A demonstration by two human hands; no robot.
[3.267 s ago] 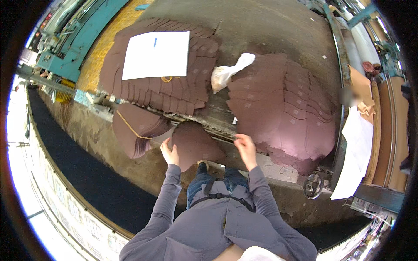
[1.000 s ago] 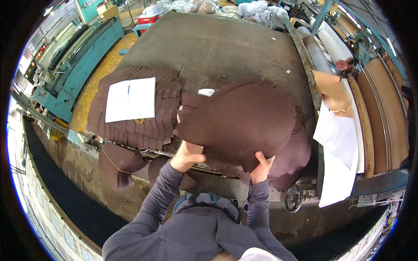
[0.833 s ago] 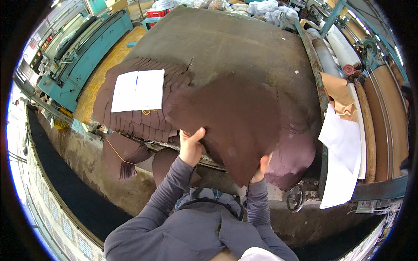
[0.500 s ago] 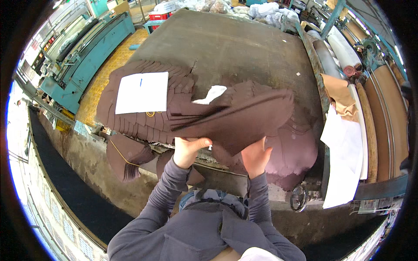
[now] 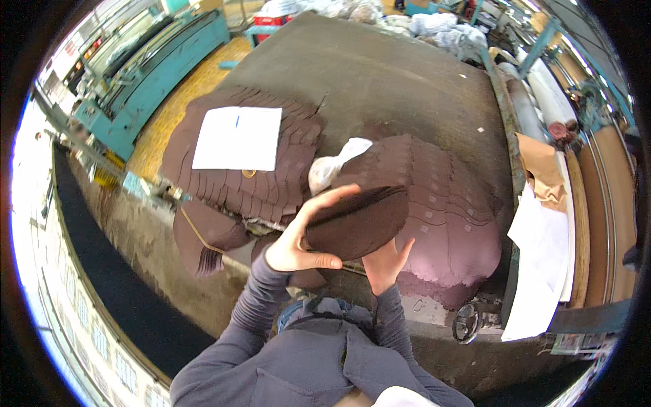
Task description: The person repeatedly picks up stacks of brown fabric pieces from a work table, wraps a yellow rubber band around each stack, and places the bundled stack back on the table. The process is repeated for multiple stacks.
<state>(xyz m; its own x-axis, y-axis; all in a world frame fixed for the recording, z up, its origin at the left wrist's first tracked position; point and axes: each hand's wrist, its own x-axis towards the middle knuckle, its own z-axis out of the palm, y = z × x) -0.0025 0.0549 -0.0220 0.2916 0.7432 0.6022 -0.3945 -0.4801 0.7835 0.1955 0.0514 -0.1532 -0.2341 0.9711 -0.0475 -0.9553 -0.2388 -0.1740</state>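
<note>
A stack of dark brown cut pieces [image 5: 359,229], thin and round-edged, is held up in front of me. My left hand [image 5: 290,248] wraps its left end, fingers over the far side and thumb along the near edge. My right hand [image 5: 384,266] supports the lower right side; its thumb stands away and its other fingers are partly hidden behind the stack. Beyond lie rows of overlapping brown pieces [image 5: 447,186], with more brown pieces [image 5: 234,183] to the left. Between these groups sits a white plastic bag [image 5: 332,169], partly behind my left fingers.
An open white notebook [image 5: 237,139] with a blue pen lies on the left pieces. A tied brown bundle [image 5: 210,230] rests by the front edge of the big table [image 5: 380,71]. To the right are white paper [image 5: 539,264], rolls [image 5: 542,88] and a handwheel [image 5: 466,323].
The brown stack has come nearer to me and turned, its long fan drawn into a compact shape. My left hand now reaches around it. The white bag shows more fully.
</note>
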